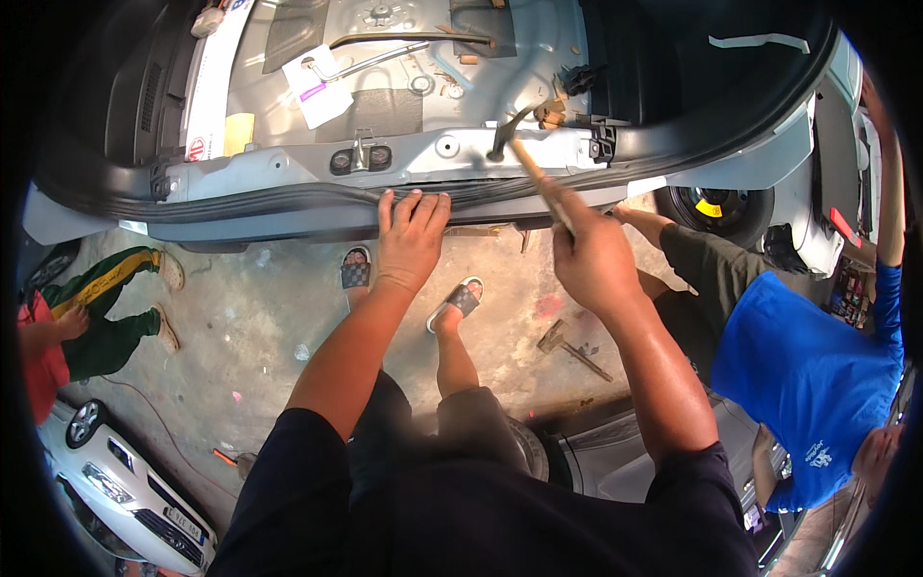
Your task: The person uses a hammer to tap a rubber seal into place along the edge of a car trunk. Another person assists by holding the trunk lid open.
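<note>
My right hand (594, 255) is closed round the wooden handle of a hammer (535, 171). The hammer's dark metal head is over the pale metal sill panel (447, 146) of a car's open trunk; I cannot tell whether it touches. Along the sill's near side runs a black rubber seal (288, 200), with a loose-looking stretch near the middle. My left hand (411, 240) lies on this seal, palm down, fingers stretched out and slightly apart. Left of the hammer, a metal latch loop (362, 149) stands on the sill.
Inside the trunk lie a long bar (413, 38), a wrench-like rod (375, 62) and a white sheet (317, 91). A second hammer (574, 351) is on the concrete floor. A person in blue (798, 361) stands right, another in red (43, 356) left. A spare wheel (716, 212) is at right.
</note>
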The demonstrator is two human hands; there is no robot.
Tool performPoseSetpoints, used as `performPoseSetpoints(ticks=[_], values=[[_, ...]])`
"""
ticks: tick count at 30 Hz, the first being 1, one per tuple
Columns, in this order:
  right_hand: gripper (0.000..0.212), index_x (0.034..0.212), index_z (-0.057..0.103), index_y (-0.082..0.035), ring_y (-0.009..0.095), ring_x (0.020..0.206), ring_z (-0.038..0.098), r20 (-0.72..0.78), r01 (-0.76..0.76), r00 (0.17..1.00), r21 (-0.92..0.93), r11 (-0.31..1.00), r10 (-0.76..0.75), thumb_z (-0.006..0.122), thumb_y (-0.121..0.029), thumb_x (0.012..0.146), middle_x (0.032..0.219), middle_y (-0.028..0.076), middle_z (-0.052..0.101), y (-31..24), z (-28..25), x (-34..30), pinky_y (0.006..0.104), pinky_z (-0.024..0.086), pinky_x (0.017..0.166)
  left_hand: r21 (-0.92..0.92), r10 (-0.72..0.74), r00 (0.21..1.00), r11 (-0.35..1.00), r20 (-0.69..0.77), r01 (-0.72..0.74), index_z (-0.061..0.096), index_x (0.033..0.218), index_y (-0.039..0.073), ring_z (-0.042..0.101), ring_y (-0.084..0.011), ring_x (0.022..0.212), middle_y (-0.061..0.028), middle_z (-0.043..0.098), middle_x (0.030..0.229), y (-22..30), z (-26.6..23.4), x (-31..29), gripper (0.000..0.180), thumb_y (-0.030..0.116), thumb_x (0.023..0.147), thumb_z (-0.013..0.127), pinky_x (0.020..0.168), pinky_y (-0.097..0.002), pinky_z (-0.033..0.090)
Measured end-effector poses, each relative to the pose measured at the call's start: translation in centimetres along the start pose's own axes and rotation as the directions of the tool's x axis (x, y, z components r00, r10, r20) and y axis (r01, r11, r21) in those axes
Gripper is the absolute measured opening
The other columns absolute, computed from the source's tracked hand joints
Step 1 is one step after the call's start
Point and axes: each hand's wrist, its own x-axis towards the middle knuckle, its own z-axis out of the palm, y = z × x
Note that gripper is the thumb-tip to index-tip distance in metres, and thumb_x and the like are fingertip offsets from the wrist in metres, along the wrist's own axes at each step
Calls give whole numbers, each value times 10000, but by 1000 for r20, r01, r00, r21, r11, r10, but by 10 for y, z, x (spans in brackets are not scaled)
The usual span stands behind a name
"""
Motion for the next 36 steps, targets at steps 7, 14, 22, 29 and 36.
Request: performPoseSetpoints(ticks=[7,14,22,29,36], values=[[618,1612,544,-177,477,1024,757,81,-84,993,-60,995,89,609,-20,1018,1165,269,769,14,-17,1,574,597,882,13,-8,999,1000,47,8,696,1479,239,568,-293,1296,-9,669,1273,8,-10,9,630,248,874,872,1244,-663,327],[632,1623,538,-204,473,965,757,204,-148,959,-236,960,198,616,-42,1016,1108,257,768,26,-38,8,570,598,875,-58,-58,995,996,81,63,723,1443,227,555,-297,1298,-10,663,1238,14,-15,18,612,345,867,893,1242,-691,293],[635,1624,536,-193,464,1009,767,202,-146,957,-282,948,208,614,-33,1014,1133,269,776,39,-43,14,564,610,893,-85,-66,992,994,105,75,736,1361,221,554,-284,1298,-3,656,1203,17,-21,26,507,341,888,873,1237,-663,303],[625,1624,536,-195,470,999,769,244,-140,951,-209,968,191,627,-71,1018,1119,271,781,41,-33,5,574,607,889,-174,-40,987,982,158,68,774,1274,183,580,-249,1237,20,691,1157,16,-23,38,444,313,868,898,1205,-591,286],[638,1637,523,-185,459,978,771,-151,-71,986,4,997,70,624,-69,1018,1112,277,771,-4,-64,16,575,600,871,-192,-43,988,979,150,71,762,1264,177,590,-245,1233,20,691,1137,9,-23,33,424,290,876,890,1197,-583,290]])
